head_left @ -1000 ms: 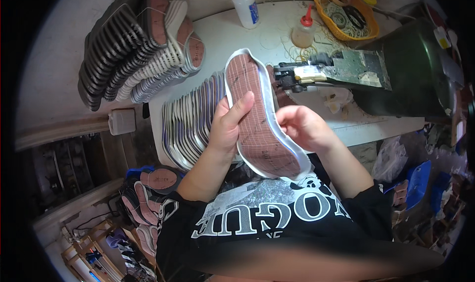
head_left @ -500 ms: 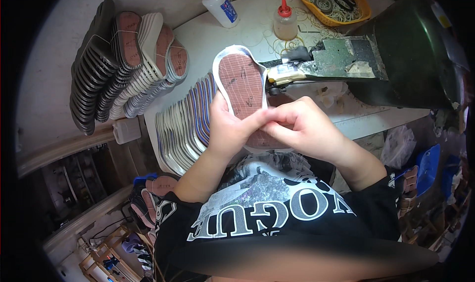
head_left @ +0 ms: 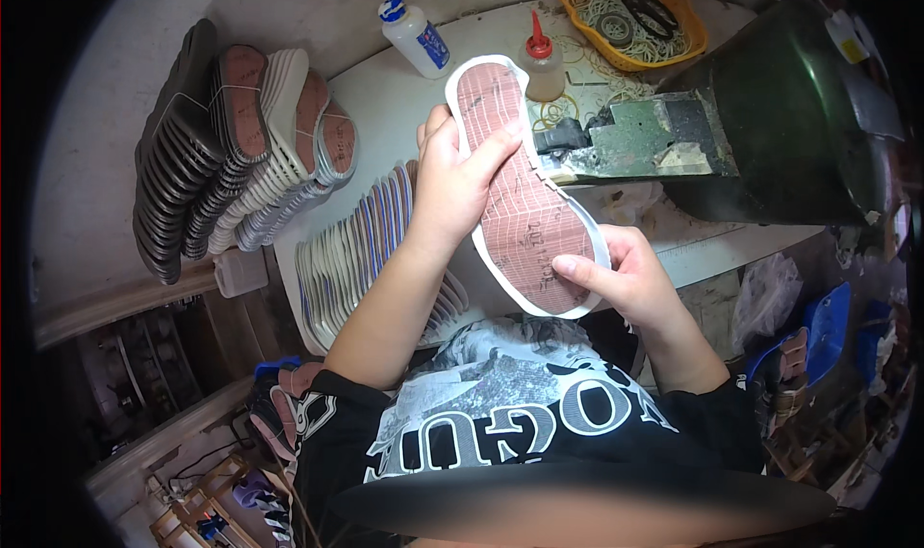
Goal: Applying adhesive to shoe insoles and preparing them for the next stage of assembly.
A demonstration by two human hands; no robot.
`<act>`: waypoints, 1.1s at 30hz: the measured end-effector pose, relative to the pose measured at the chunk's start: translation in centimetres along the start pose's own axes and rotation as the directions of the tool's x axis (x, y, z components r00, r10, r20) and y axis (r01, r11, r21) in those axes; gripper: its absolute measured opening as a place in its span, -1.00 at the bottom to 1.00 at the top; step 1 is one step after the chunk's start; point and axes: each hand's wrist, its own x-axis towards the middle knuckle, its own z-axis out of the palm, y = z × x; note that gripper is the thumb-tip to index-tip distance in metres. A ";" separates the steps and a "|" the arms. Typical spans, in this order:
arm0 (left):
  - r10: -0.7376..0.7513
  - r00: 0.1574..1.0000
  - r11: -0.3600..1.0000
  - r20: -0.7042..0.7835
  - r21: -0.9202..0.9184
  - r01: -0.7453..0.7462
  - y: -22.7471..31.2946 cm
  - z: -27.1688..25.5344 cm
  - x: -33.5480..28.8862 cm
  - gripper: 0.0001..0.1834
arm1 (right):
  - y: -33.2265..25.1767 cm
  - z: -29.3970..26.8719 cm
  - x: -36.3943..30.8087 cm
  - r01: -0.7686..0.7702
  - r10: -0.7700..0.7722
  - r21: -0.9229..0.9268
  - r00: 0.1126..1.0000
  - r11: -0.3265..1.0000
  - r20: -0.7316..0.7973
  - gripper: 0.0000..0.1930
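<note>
Between my hands is an insole [head_left: 534,226] with a reddish-brown gridded face, dark markings and a white rim. My left hand [head_left: 462,173] grips its narrower upper part, thumb across the face and fingers behind. At the wide lower end, my right hand [head_left: 626,279] pinches the edge, its thumb on the face and its fingers partly hidden underneath. The insole slants from upper left to lower right, in front of the narrow arm of a green machine [head_left: 645,139]. Left of my left forearm stands a row of grey, white and blue-edged insoles [head_left: 356,250].
Bundles of tied dark and light insoles [head_left: 207,144] lean at the left. Along the back are a white bottle with a blue cap [head_left: 416,40], a red-tipped squeeze bottle [head_left: 544,65] and a yellow basket [head_left: 664,57] of cords. The machine's bulky body [head_left: 794,110] occupies the right.
The insole has turned and come into fuller view. My right hand has moved from beside my left thumb down to the wide end; my left hand has shifted upward along the narrow part.
</note>
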 end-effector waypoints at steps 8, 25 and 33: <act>-0.059 0.998 0.994 0.007 0.093 0.058 0.5 0.7 1.3 -0.64 | 0.5 -0.2 0.5 -0.001 0.021 0.170 0.993 0.985 -0.118 -0.75; 0.340 0.938 0.775 -0.062 0.584 -0.242 -0.8 -0.9 5.1 -0.32 | 0.9 3.5 1.4 -0.132 0.166 0.366 0.984 0.921 -0.063 -0.69; -0.072 0.474 0.824 0.877 0.320 -0.467 3.9 -4.1 8.2 -0.41 | -0.5 2.8 3.1 -0.125 0.141 0.398 0.990 0.909 -0.011 -0.68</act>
